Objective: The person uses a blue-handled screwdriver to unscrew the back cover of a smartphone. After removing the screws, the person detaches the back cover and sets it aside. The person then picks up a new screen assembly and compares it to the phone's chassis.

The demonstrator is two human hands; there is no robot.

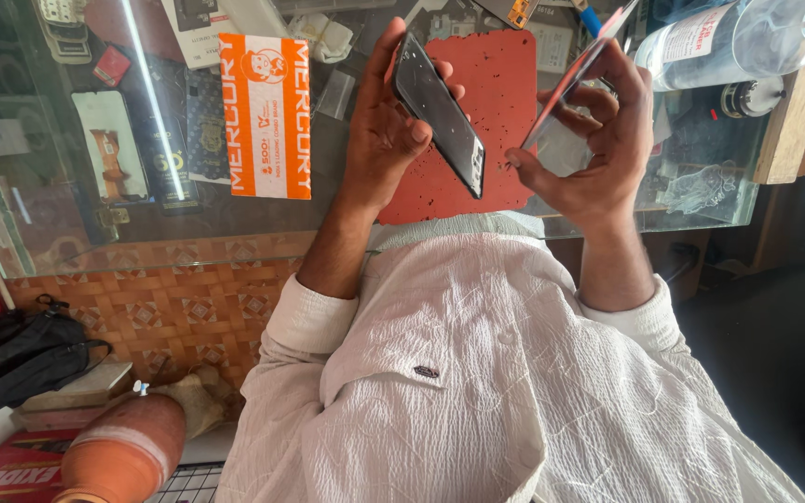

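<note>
Now, from the head camera, the left hand (386,130) grips a dark phone (440,112), with the thumb on its face and the fingers curled behind it. The phone is tilted and is held above the red mat (496,84) on the glass bench (347,214). The right hand (598,140) is closed on a thin flat panel (575,74), seen almost from its edge, just beside the phone but not touching it. Left of the mat lies an orange and white card (266,116). Right of the mat, a clear plastic bottle (738,42) lies on its side. Below the bench, a black bag (20,359) rests on the floor.
</note>
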